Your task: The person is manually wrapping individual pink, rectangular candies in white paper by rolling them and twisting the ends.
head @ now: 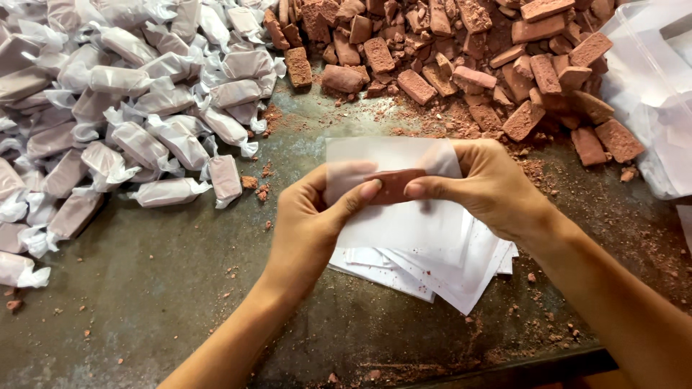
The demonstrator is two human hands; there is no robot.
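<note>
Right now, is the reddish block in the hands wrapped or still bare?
Partly wrapped. The reddish block shows bare between the left hand and right hand, with the translucent paper sheet curled round it, ends untwisted.

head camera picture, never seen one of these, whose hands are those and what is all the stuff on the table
The camera sits on a person's head and looks down, so the two bare hands are that person's own. The left hand and right hand together pinch one reddish-brown block against a thin white paper sheet. Under it lies a small stack of paper sheets. At the top is a pile of bare blocks with crumbs around it. On the left is a heap of wrapped blocks, each twisted shut in white paper. At the right edge is a clear plastic bag. Everything rests on a dark, dusty table.
</note>
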